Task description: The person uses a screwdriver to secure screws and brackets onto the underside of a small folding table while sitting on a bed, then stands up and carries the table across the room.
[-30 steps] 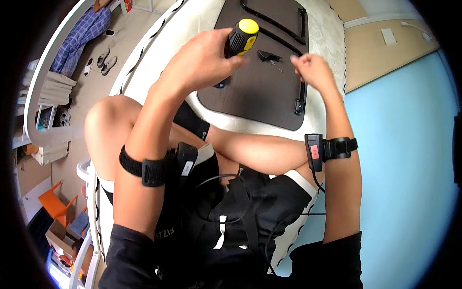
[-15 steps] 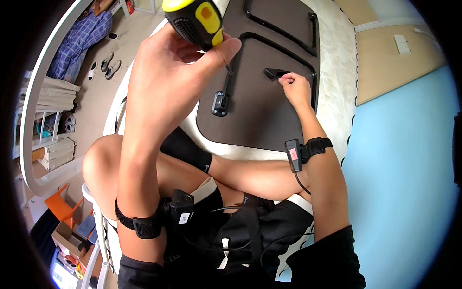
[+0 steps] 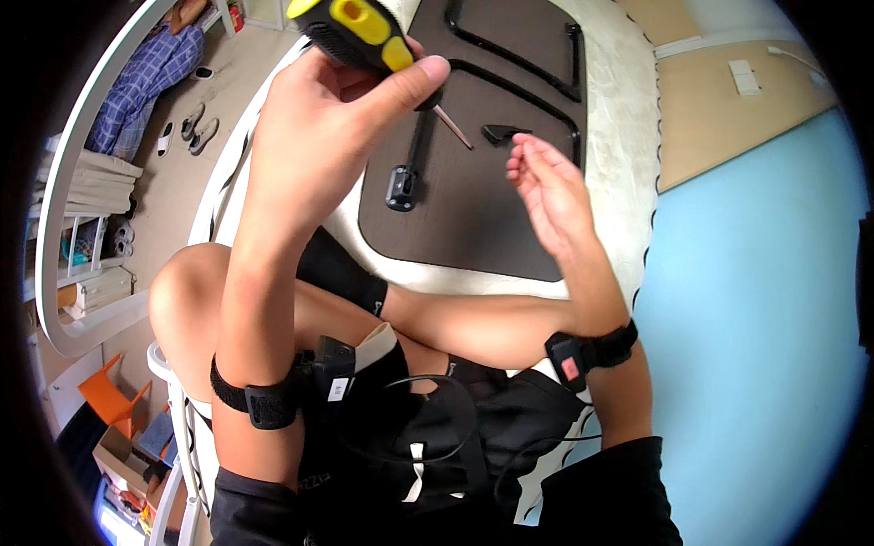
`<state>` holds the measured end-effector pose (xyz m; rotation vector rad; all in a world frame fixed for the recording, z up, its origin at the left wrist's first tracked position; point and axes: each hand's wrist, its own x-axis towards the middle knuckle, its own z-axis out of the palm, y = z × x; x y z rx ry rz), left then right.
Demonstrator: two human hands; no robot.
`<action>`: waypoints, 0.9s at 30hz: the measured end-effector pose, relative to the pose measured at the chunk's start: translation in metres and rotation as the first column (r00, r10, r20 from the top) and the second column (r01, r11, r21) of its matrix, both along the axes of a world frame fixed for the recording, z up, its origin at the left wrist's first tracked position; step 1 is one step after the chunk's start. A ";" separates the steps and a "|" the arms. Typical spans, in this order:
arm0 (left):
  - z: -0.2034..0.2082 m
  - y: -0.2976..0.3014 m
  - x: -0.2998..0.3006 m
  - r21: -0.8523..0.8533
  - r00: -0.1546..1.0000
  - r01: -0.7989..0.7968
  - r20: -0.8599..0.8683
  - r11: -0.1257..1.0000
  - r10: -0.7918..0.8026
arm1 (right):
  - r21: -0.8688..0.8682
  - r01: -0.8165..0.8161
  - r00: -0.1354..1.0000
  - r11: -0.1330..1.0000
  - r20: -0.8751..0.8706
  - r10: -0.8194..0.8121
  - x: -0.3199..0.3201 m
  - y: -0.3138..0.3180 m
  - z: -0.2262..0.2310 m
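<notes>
Up at the top, my left hand (image 3: 319,136) is wrapped round the chunky black and yellow handle of a screwdriver (image 3: 350,32). Its thin shaft points down and right over a dark brown tabletop (image 3: 464,218). Black tubular legs (image 3: 519,91) lie folded against the board, and a black bracket with screws (image 3: 401,188) sits at one leg's end. To the right, my right hand (image 3: 551,187) is raised with thumb and fingertips pinched together; what they hold, if anything, is too small to name. A small black wedge-shaped piece (image 3: 501,135) is just beside those fingertips.
The board rests on a cream mattress (image 3: 619,155) with a white bed rail (image 3: 55,182) at left. My crossed legs (image 3: 482,318) are near its front edge. A light blue wall (image 3: 746,318) stands right. Below left are shoes (image 3: 202,135), an orange chair (image 3: 109,396) and another person's checked clothing (image 3: 150,82).
My right hand has drawn back from the black wedge-shaped piece and turned palm up. The screwdriver has tilted, so its shaft now shows over the board. The whole view has shifted slightly.
</notes>
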<state>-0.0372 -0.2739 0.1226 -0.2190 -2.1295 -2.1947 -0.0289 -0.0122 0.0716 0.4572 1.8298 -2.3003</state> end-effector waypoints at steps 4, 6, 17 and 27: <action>0.004 0.003 0.002 0.265 0.997 0.074 -0.014 0.961 -0.073 | -0.242 0.106 0.994 0.964 0.036 -0.100 0.023 -0.024 0.024; 0.003 0.002 0.003 0.317 0.997 0.078 -0.007 0.945 -0.080 | -0.306 0.117 0.993 0.945 0.040 -0.110 0.029 -0.029 0.035; 0.004 0.002 0.005 0.429 0.988 0.151 -0.024 0.891 -0.155 | -0.475 0.180 0.983 0.862 0.116 -0.141 0.035 -0.035 0.048; 0.009 0.006 0.009 0.468 0.986 0.165 -0.105 0.868 -0.130 | -0.705 0.190 0.980 0.683 0.094 -0.175 0.035 -0.041 0.052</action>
